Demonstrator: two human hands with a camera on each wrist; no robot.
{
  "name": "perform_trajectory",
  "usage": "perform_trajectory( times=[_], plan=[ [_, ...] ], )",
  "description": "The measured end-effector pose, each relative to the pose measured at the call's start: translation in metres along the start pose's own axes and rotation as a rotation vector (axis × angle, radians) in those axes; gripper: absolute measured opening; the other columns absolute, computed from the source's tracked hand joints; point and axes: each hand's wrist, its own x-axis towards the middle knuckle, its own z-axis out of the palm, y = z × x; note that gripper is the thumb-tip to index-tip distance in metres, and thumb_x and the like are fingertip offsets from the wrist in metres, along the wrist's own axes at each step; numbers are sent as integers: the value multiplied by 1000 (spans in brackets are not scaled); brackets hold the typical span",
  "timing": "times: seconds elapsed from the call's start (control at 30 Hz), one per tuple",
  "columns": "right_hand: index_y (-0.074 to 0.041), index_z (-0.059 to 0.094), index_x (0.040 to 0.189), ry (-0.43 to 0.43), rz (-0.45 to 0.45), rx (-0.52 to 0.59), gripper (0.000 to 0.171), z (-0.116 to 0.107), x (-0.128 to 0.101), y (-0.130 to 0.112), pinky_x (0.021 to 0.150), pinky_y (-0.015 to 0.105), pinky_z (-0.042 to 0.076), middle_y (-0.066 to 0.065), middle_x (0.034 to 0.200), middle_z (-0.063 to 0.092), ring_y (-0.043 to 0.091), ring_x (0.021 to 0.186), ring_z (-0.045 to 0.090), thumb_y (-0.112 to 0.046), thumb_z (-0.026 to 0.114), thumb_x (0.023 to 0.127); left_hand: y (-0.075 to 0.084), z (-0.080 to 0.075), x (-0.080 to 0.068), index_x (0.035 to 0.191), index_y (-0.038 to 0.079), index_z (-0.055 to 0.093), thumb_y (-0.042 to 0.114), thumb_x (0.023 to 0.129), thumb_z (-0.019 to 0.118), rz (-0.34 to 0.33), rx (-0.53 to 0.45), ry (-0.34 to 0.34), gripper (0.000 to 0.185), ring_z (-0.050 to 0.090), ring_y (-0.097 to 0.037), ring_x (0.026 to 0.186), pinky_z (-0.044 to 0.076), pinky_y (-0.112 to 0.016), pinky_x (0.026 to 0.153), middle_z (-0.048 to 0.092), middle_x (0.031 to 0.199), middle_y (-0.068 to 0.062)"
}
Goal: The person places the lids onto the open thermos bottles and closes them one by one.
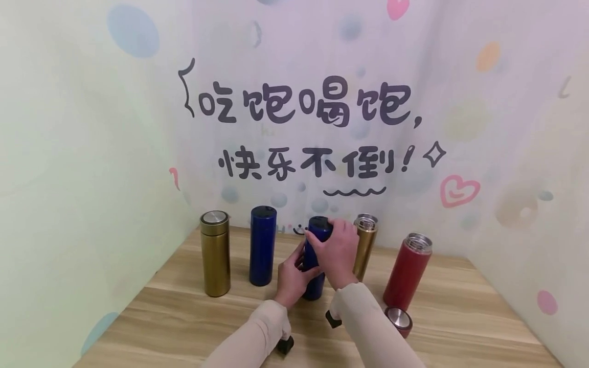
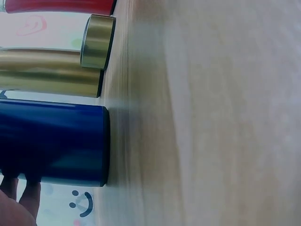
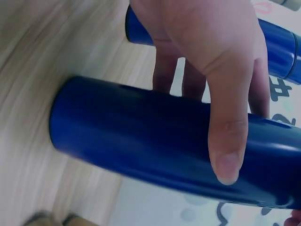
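Left hand (image 1: 291,276) grips blue flask (image 1: 315,266) body; right hand (image 1: 338,250) grips cap; wall writing (image 1: 303,105) "吃饱喝饱, 快乐不倒!"

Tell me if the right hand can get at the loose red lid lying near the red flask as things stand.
Probably yes, once freed: the right hand now grips the top of the blue flask. The red lid lies on the table beside that forearm, nothing covering it.
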Motion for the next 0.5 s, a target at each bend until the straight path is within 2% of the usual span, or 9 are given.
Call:
perform_trajectory(
  times=[0.07,0.13,0.23,0.33,0.4,0.5],
  plan=[
    [-2,57,117,-26,8,-9,67,-2,1,-2,83,44,42,13,104,54,28,96,46,-53,76,78,1,0,1,149,23,41,47,75,80,0,-1,2,87,55,-24,123,47,-40,96,50,143,-5],
    [-1,53,120,-74,26,46,67,-5,3,-4,82,43,43,14,107,52,28,97,45,-53,73,82,1,-1,1,149,22,41,45,76,80,9,-8,5,86,55,-25,122,47,-40,96,50,142,-6],
    [0,45,129,-179,84,244,66,-10,5,-1,90,46,45,17,120,48,29,108,45,-46,69,88,0,0,1,149,22,42,43,76,81,17,-10,4,86,55,-25,122,47,-39,96,51,142,-6],
    [-5,36,140,-295,133,482,62,-15,10,5,102,52,38,18,139,41,31,126,40,-32,66,93,-1,1,1,148,21,43,42,76,82,31,-8,2,85,56,-25,121,48,-40,96,52,140,-7],
    [-9,33,146,-373,131,571,63,-17,15,11,106,56,32,17,147,37,32,134,35,-23,65,94,-2,1,1,148,21,43,41,76,82,45,-8,5,84,56,-26,120,48,-40,95,53,140,-9],
    [-13,38,147,-490,101,613,59,-22,21,18,106,58,32,16,149,38,33,135,35,-15,64,94,-3,2,1,148,20,43,39,77,82,62,-13,9,83,58,-27,118,49,-41,94,54,139,-10]
  ],
)
